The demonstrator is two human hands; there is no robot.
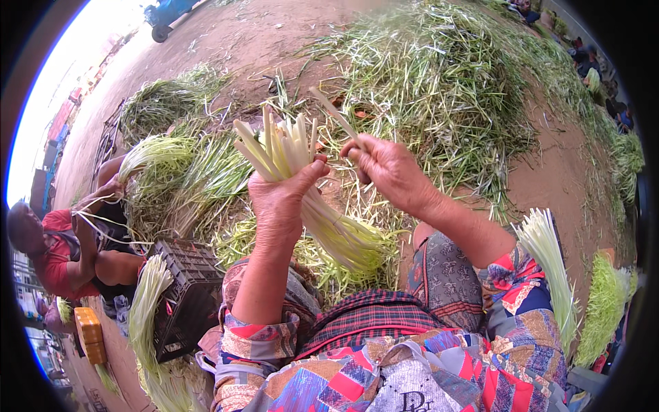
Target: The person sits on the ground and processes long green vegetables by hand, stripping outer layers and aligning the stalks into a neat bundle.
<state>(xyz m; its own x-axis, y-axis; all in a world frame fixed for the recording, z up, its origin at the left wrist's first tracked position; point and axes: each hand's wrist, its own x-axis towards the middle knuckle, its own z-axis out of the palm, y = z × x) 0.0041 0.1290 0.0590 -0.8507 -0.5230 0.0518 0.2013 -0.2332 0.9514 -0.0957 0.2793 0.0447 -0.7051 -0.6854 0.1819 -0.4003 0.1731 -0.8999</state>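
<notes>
My left hand (pixel 281 199) is wrapped round a thick bundle of pale green stalks (pixel 336 230). Their whitish ends fan out above the fist, while the yellow-green leafy ends hang down to the right over my lap. To the right of the bundle and apart from it, my right hand (pixel 391 168) pinches a single pale stalk (pixel 336 117). That stalk slants up and to the left out of the fingers. The palm sides of both hands are partly hidden.
A large heap of green leaves (pixel 439 89) covers the ground ahead. Left of me stands a black plastic crate (pixel 185 288) beside pale stalks (pixel 151 302). Another bundle (pixel 549 261) lies at my right. A co-worker in red (pixel 58 254) sits at the left, handling stalks.
</notes>
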